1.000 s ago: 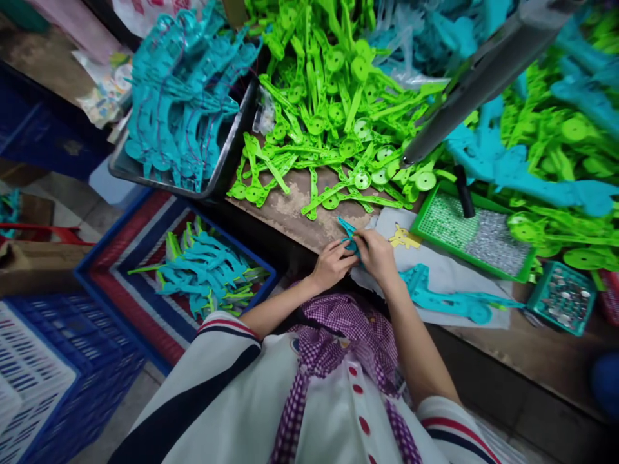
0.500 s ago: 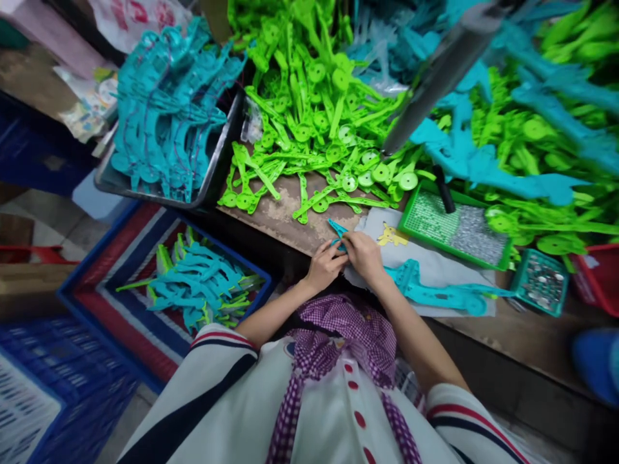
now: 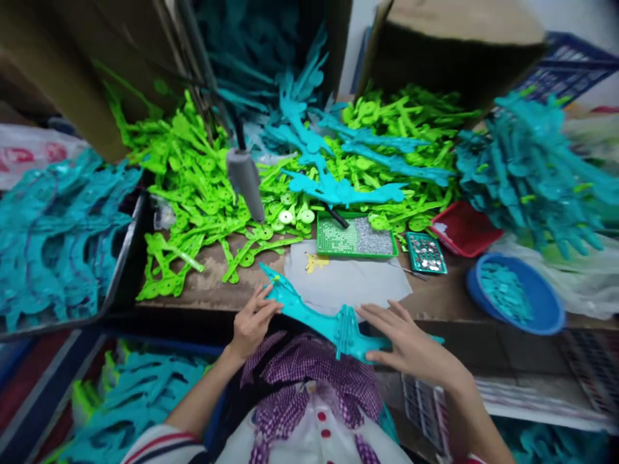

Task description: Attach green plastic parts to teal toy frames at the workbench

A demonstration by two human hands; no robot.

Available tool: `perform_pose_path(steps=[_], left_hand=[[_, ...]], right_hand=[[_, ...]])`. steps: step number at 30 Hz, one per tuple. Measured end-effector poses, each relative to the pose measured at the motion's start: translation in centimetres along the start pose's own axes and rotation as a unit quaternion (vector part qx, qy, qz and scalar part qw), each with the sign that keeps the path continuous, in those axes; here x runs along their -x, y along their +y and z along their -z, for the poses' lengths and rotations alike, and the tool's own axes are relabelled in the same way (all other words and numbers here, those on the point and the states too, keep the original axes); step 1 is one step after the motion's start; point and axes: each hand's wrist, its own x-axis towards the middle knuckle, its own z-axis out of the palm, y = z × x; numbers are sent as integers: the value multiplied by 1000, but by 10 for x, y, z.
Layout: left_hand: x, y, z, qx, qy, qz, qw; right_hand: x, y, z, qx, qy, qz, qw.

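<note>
A long teal plastic toy piece (image 3: 323, 318) lies across the near edge of the wooden table (image 3: 213, 287), just above my lap. My left hand (image 3: 251, 320) pinches its pointed left end between thumb and fingers. My right hand (image 3: 411, 345) rests on its wider right part with the fingers stretched out and the thumb under the piece. Behind the piece lies a grey cloth (image 3: 348, 280) with a small yellow figure (image 3: 315, 261) on it.
Heaps of green parts (image 3: 203, 200) and teal parts (image 3: 527, 174) cover the table. A green tray of small metal bits (image 3: 356, 237), a small teal tray (image 3: 425, 252), a red tray (image 3: 461, 229) and a blue bowl (image 3: 517, 293) stand behind. A dark bin of teal pieces (image 3: 53, 238) sits left.
My head has tilted up, so more of the table shows. My hands have moved apart: the right hand slid from the tip to the wide end of the teal piece.
</note>
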Motion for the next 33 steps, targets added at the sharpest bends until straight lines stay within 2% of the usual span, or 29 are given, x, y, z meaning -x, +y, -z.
perform_pose_path(steps=[4,7,10,13,16,19,21,24,27,30,33], left_hand=[[-39,16,-3,6,-40,-37,998],[-71,22,-9,-5,-62,-85,994],[-104,31,-14,-54,-9,-120,991],[-128,35,-29,-76,12,-156,985],[-149,20,-63,-73,-41,-193,978],[-179,-12,-112,-91,-99,-196,971],[-202,-33,-142,-122,-149,-146,970],[-233,-54,-168,-172,-201,-71,962],[-250,-62,-179,-219,-240,-31,945],[-256,-64,-185,-247,-290,-22,924],[-262,-67,-191,-250,-326,-23,911]], right_hand=[[34,-9,9,-87,0,-48,995],[47,-12,10,-72,23,-59,995],[60,-1,16,-27,124,-46,991],[82,23,35,30,280,-60,958],[92,59,83,138,418,-164,883],[69,110,164,252,484,-321,774],[39,150,224,265,484,-392,736],[-7,205,301,244,457,-479,709],[-41,244,346,211,380,-566,701],[-65,271,361,212,338,-601,693],[-81,290,359,202,315,-597,710]])
